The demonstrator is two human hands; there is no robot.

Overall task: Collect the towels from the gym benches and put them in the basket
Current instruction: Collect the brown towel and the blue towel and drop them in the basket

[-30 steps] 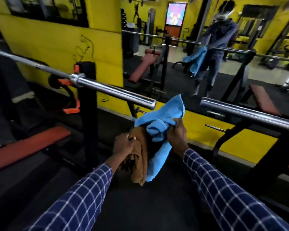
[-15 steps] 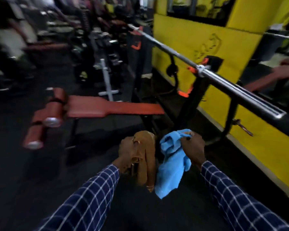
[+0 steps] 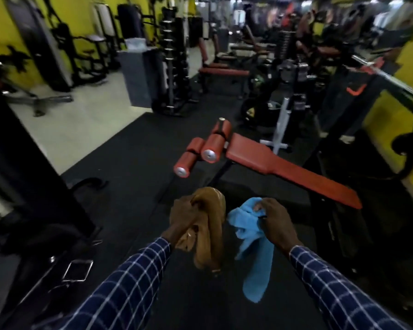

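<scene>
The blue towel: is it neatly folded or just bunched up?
Bunched up. The right hand grips the blue towel by its crumpled top, and the rest hangs down loose below the fist.

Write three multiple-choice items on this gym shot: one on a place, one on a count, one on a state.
1. The blue towel hangs: A over a barbell; B on a shelf; C from the right hand.
2. Towels held: A one; B two; C three.
3. The left hand: A grips the brown towel; B hangs open; C presses a wall.

Key: 1 C, its fingers pinch the towel's top end; 2 B, one towel in each hand; 3 A, its fingers curl round the bunched cloth.
</scene>
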